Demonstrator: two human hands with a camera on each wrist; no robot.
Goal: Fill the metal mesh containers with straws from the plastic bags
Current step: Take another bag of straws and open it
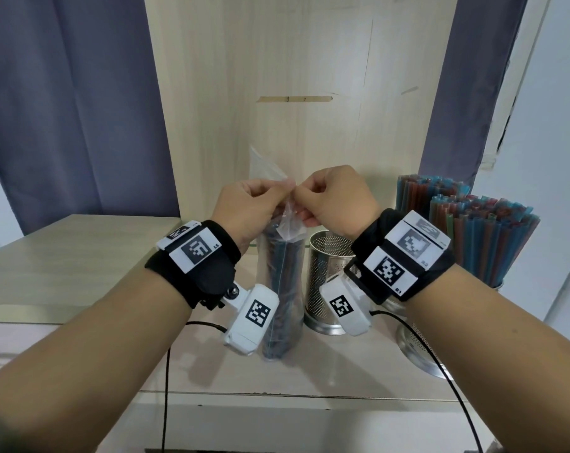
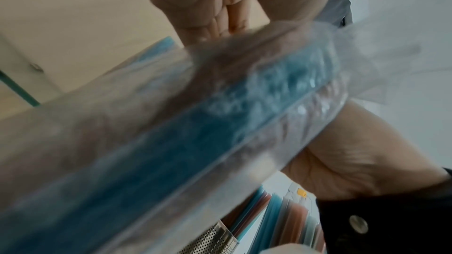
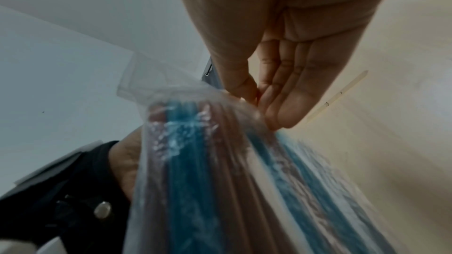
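Observation:
A clear plastic bag [image 1: 282,289] full of blue and brown straws stands upright on the wooden counter, its loose top raised between my hands. My left hand [image 1: 254,204] pinches the bag's top edge from the left, and my right hand [image 1: 329,197] pinches it from the right, fingertips almost touching. The wrist views show the bag [image 2: 195,132] [image 3: 208,171] close up, blurred, with my left hand [image 2: 220,7] and right hand [image 3: 269,76] curled over its top. An empty perforated metal container [image 1: 326,282] stands just right of the bag, partly behind my right wrist.
Two metal containers packed with blue and brown straws [image 1: 466,233] stand at the right, near a white wall. A wooden back panel [image 1: 293,76] rises behind the counter [image 1: 64,273]. Black cables [image 1: 165,387] hang over the counter's front edge.

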